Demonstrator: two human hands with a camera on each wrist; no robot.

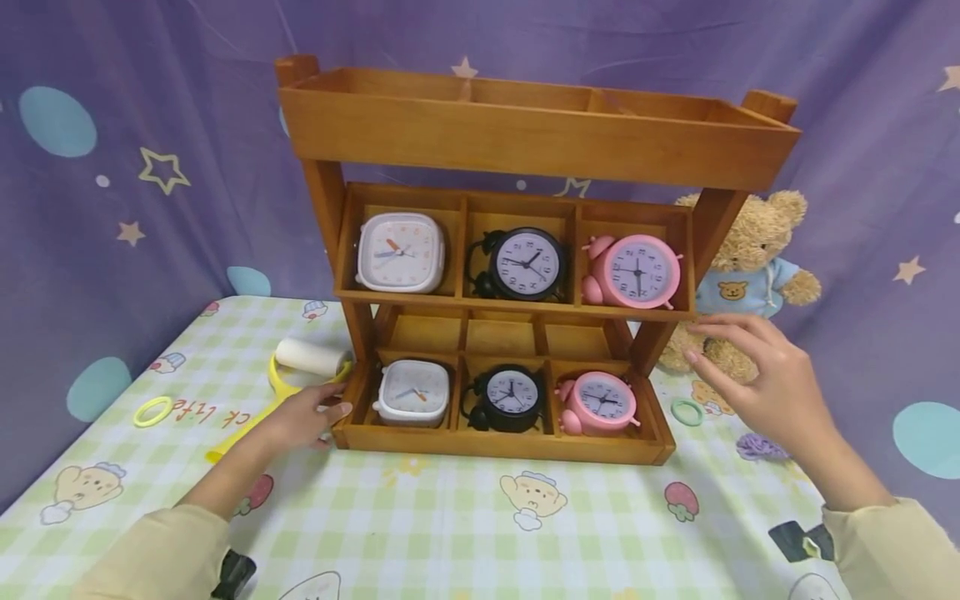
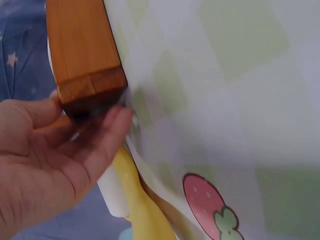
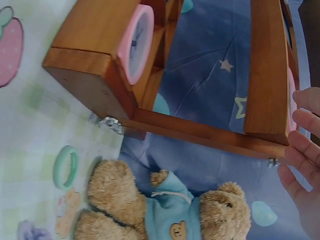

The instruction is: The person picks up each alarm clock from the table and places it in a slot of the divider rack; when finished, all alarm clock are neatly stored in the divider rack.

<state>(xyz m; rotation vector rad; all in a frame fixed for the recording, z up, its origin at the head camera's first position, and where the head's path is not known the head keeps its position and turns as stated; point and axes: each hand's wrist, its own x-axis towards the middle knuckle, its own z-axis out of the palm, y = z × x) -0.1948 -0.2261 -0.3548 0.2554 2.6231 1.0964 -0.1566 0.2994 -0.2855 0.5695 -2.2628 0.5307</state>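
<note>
A three-tier wooden shelf (image 1: 525,142) stands on the checked tablecloth. Its middle tier holds a white clock (image 1: 400,252), a black clock (image 1: 527,264) and a pink clock (image 1: 637,272). The bottom tier holds a smaller white clock (image 1: 412,393), black clock (image 1: 512,397) and pink clock (image 1: 600,402). My left hand (image 1: 330,404) touches the bottom tray's front left corner (image 2: 85,65) with thumb and fingers about it. My right hand (image 1: 708,342) reaches with loosely straight fingers (image 3: 302,135) to the right end of the middle tier (image 3: 265,70).
A teddy bear (image 1: 757,250) sits behind the shelf's right leg, close to my right hand. A lint roller with a yellow handle (image 1: 307,358) lies by my left hand. A green ring (image 1: 686,412), a yellow-green ring (image 1: 153,411) and a purple scrunchie (image 1: 757,447) lie on the cloth.
</note>
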